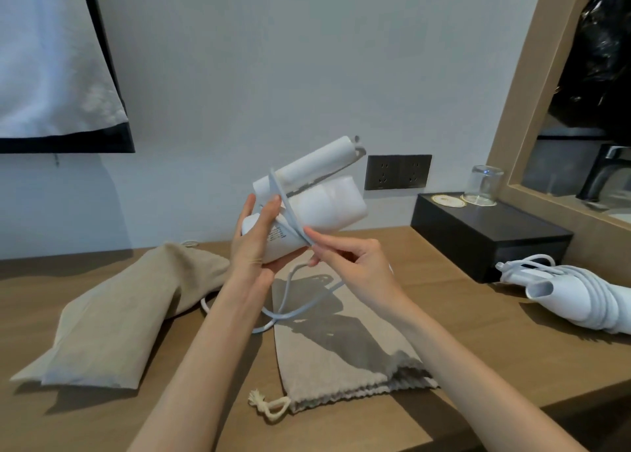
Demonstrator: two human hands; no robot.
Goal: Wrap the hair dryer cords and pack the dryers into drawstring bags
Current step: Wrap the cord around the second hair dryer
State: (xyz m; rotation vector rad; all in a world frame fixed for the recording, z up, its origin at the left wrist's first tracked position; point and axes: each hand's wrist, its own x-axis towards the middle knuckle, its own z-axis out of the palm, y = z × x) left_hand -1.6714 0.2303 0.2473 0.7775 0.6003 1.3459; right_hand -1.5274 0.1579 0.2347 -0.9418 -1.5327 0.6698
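Left hand (254, 243) gripping folded white plastic hair dryer (317, 199), right hand (351, 263) pinching its pale grey cord (290, 212), flat beige drawstring bag (341, 349) below on wooden surface (478, 332)

Both bare forearms rise from the lower frame toward centre. Left hand (254, 243) upright, palm rightward, fingers (269, 212) curled in a grip. Right hand (355, 263) pinches with thumb and forefinger.

Left hand (254, 243) gripping white hair dryer (307, 199), right hand (355, 263) pinching its cord (286, 209), drawstring bag (341, 349) flat below
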